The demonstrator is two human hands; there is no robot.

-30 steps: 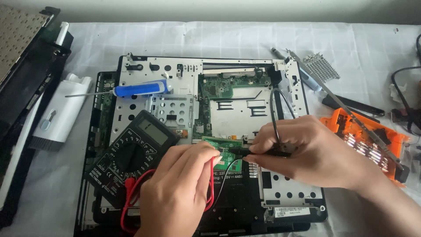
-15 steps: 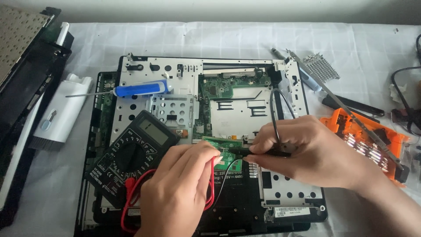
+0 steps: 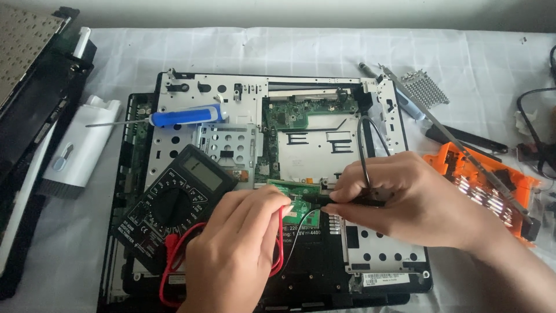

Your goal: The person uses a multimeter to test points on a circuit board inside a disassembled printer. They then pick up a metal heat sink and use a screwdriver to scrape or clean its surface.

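White cloth covers the counter point(image 3: 324, 49), and on it an opened chassis point(image 3: 278, 174) is laid flat, its metal shielding and a green mainboard point(image 3: 307, 110) exposed. At the far left a dark panel point(image 3: 29, 87) is propped, with a white tool case point(image 3: 78, 148) beside it. At the right an orange bit holder point(image 3: 492, 185) lies near a small heat sink point(image 3: 425, 88) and loose black cables. A black multimeter point(image 3: 174, 203) is rested on the chassis's left half, its red lead point(image 3: 174, 261) looped below it. A blue screwdriver point(image 3: 185, 116) lies above the meter.

A small green board point(image 3: 298, 200) near the chassis's middle is being probed. The right hand point(image 3: 405, 203) is closed around the black probe point(image 3: 324, 198), pinched between thumb and fingers, with its tip set against the board. The left hand point(image 3: 237, 255) is curled, fingertips pressed together at the board's left edge where the red lead runs; the red probe itself is hidden under the fingers.

Against the two earlier views, nothing is seen to have shifted: both hands, the probes and the meter are held in the same places, so a steady contact is judged to be kept for a reading.
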